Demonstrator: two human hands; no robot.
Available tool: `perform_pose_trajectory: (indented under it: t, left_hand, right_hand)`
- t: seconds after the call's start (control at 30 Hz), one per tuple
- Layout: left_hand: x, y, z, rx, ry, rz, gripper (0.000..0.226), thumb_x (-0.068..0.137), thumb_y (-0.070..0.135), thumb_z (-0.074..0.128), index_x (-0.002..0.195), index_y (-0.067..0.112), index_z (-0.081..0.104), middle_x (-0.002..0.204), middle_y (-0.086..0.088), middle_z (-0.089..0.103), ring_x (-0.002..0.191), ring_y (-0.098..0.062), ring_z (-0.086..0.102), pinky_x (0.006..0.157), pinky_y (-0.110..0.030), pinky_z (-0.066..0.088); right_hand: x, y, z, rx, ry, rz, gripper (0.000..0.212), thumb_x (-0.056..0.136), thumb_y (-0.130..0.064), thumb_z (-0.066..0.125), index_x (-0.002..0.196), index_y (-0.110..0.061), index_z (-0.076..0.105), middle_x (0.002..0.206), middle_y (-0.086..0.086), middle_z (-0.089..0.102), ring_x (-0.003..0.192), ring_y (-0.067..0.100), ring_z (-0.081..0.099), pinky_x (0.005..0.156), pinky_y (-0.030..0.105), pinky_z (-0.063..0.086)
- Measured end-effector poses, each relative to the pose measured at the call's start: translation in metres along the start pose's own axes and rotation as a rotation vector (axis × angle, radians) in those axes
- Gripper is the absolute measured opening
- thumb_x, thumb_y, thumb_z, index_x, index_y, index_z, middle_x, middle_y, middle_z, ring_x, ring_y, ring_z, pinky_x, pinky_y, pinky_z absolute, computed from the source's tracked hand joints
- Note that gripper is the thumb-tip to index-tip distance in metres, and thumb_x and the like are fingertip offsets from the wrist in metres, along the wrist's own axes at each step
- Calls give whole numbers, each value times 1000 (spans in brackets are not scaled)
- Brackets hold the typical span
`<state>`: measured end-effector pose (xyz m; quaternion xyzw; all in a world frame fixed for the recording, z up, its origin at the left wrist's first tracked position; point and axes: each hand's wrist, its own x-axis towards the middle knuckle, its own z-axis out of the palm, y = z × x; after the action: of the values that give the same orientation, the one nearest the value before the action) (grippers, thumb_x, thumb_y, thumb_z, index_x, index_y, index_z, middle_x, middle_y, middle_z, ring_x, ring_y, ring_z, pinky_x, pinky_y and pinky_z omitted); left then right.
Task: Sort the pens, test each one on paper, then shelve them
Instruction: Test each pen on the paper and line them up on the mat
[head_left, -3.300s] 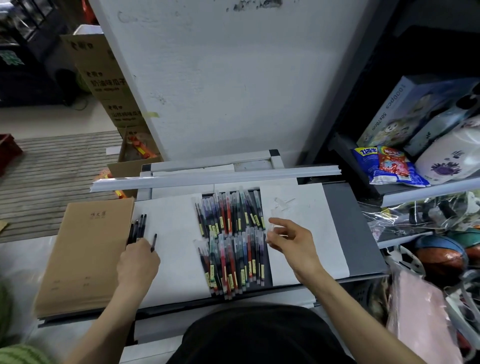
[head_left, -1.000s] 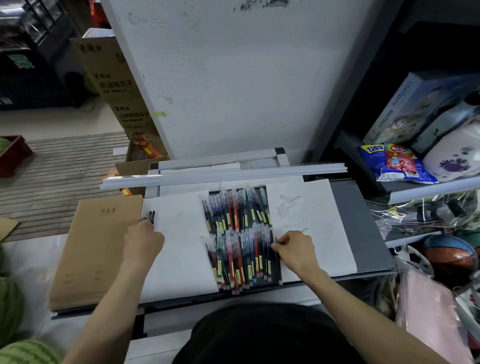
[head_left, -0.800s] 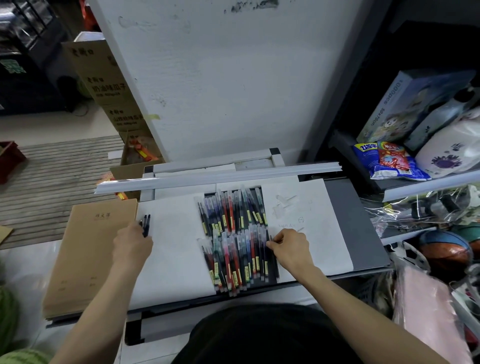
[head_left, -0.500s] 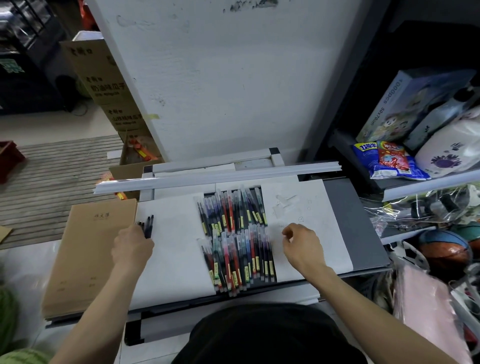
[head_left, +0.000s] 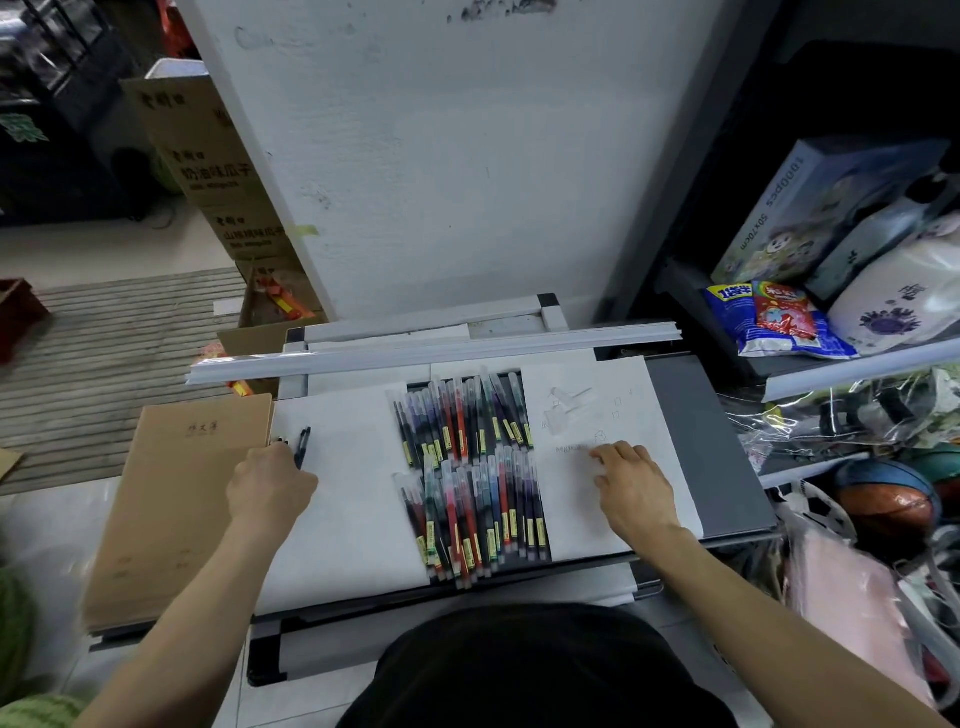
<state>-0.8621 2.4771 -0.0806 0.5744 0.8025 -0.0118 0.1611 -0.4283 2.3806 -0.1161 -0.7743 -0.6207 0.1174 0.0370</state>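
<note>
"Where are the pens right now?"

"On my feed, the bulk of the pens (head_left: 475, 512) lie in two rows, side by side, on the dark strip between the left sheet (head_left: 353, 493) and the right sheet (head_left: 649, 405). Their yellow labels face up, and I reckon that's so the colours read at a glance. A few dark pens (head_left: 302, 446) are apart from them, in the left hand (head_left: 270, 486). It's curled round them, and their ends poke out just beside the brown notebook (head_left: 182, 493)."

"Why keep those separate?"

"My guess is they're one sorted colour, held clear of the mixed rows so they don't slip back in."

"And the right hand?"

"The right hand (head_left: 634, 491) rests on the right sheet, knuckles up, fingers bent down just beside some faint test marks (head_left: 571, 448). Whether it pinches a pen underneath I can't tell — the fingers hide it. I'd say it sits there because that sheet is the scribble paper. Most pens look untested to me, and I see none shelved."
</note>
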Motion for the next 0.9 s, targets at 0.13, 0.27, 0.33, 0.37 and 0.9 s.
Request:
perform_pose_trajectory:
  t: [0.13,0.27,0.33,0.37,0.9]
  left_hand:
    - [-2,-3,-1,-30,-12,-3,8,77,7,60,71,5,56,71,-13,61,62,-32,59,52,-29,40]
    - [-15,3,-5,-70,21,11,15,83,17,59,71,8,54,71,-10,60,62,-29,57,55,-31,39]
    - [-28,13,-8,-43,59,38,17,88,25,55,76,13,55,74,-6,59,65,-26,56,58,-32,41]
    - [-36,19,-9,-45,70,57,17,91,27,52,79,15,55,76,-5,59,66,-25,55,60,-33,41]
    - [-155,115,-38,-782,-303,495,31,108,22,48,88,18,72,48,8,39,45,-10,28,47,-21,25]
  right_hand:
    - [2,3,2,68,12,5,21,102,-16,58,119,-19,69,119,-2,67,113,22,53,93,36,47]
    - [-1,-7,-8,521,-16,168,11,103,-16,61,113,-17,65,108,-3,70,98,15,65,81,23,52]
    - [-3,-17,-18,773,-40,241,7,102,-14,64,109,-15,63,102,-1,74,85,13,72,77,18,54]
    - [-5,-22,-23,889,-46,267,7,101,-11,65,108,-14,64,100,2,75,79,14,75,79,23,58]
    - [-36,-82,-92,1646,-138,215,19,96,-1,68,110,-6,79,90,21,74,73,23,62,78,31,55]
